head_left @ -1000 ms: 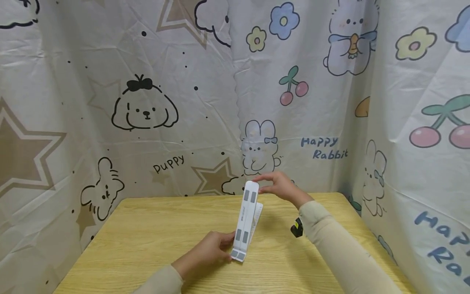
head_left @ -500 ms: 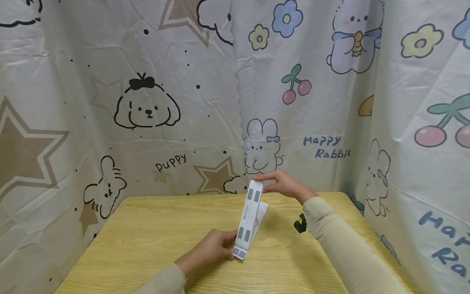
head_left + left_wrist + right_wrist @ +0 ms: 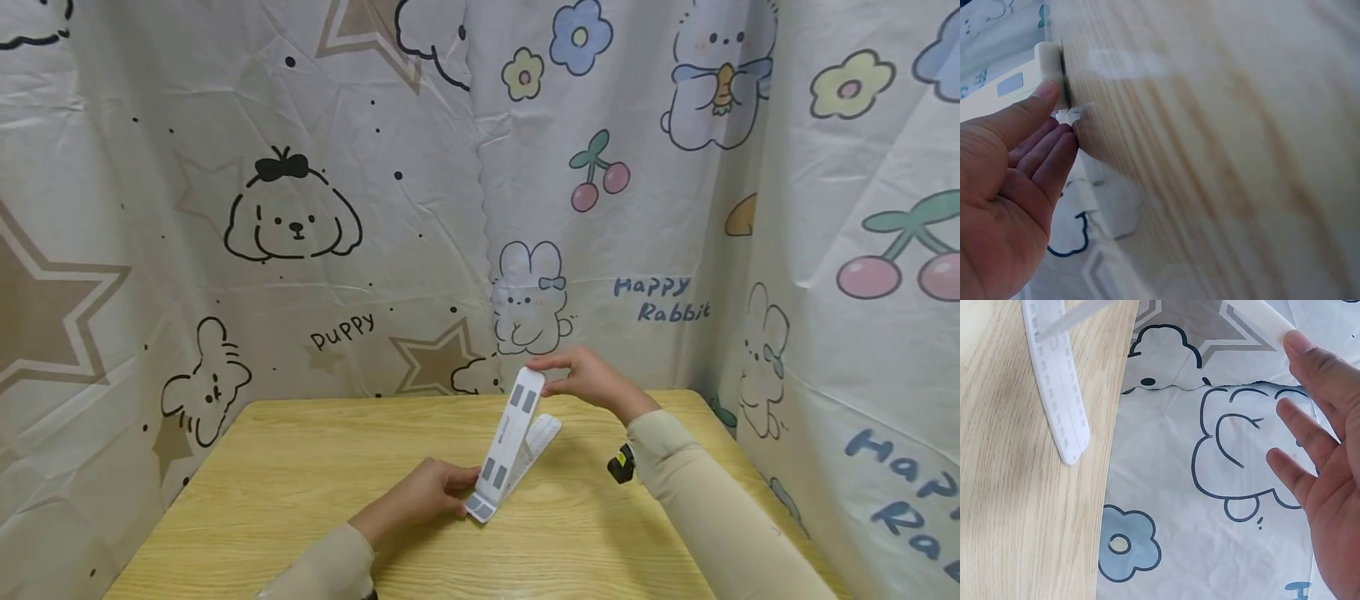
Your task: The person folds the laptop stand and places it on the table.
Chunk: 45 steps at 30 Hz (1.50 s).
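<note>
A white folding laptop stand (image 3: 504,437) with grey pads stands tilted over the table, its two arms spread in a narrow V. Its lower end is pinched by my left hand (image 3: 425,497), close to the tabletop. In the left wrist view the thumb of my left hand (image 3: 1010,181) presses the stand's end (image 3: 1050,65). My right hand (image 3: 592,383) pinches the raised upper end between thumb and forefinger. The right wrist view shows the other arm of the stand (image 3: 1057,394), slotted, lying over the wood, while the remaining fingers of my right hand (image 3: 1338,444) spread free.
The wooden table (image 3: 300,467) has its back edge against a printed curtain (image 3: 420,250), which also runs along both sides. A small black object with a yellow mark (image 3: 621,464) sits by my right sleeve (image 3: 705,492).
The stand's upper end has moved right with my right hand. Its rear arm has swung out to the right, so the gap between the two arms is wider. My left hand stays at the lower end.
</note>
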{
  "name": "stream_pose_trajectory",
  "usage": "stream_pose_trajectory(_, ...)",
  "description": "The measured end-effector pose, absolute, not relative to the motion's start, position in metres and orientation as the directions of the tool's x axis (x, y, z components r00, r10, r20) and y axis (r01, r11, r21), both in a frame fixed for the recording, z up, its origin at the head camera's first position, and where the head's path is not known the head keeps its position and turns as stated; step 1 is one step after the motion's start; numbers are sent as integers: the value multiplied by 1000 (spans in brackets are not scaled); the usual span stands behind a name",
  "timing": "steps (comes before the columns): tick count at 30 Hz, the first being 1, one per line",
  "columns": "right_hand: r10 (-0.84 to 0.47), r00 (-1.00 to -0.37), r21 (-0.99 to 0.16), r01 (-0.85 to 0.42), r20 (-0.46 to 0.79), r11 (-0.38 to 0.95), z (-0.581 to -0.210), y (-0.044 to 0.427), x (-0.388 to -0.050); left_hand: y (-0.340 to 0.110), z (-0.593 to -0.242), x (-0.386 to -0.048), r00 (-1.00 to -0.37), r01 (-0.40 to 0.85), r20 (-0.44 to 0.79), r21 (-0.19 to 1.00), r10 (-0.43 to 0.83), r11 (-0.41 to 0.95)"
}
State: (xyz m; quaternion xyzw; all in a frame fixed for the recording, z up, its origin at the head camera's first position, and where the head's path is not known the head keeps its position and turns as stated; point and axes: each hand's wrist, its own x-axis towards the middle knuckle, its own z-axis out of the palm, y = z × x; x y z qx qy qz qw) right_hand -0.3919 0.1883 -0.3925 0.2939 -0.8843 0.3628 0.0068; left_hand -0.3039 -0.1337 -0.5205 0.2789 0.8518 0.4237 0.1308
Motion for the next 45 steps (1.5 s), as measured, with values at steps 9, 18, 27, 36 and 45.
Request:
stream_pose_trajectory(9, -532, -828, -668, -497, 175, 554, -389, 191, -396, -119, -521, -291, -852, 339, 31, 793, 522, 506)
stream_pose_trajectory(18, -533, -825, -677, -502, 188, 539, -388, 196, -394, -107, -521, -282, -872, 437, 128, 636, 472, 636)
stream_pose_trajectory(27, -517, -832, -656, -506, 201, 560, -389, 197, -391, -111, -521, -285, -872, 429, 104, 633, 478, 645)
stream_pose_trajectory(36, -506, -840, -651, -496, 194, 574, -389, 202, -380, -117, -517, -289, -855, 402, 59, 704, 516, 585)
stream_pose_trajectory(45, -481, -854, -682, -473, 199, 558, -391, 209, -372, -131, -514, -304, -850, 413, 42, 673, 525, 614)
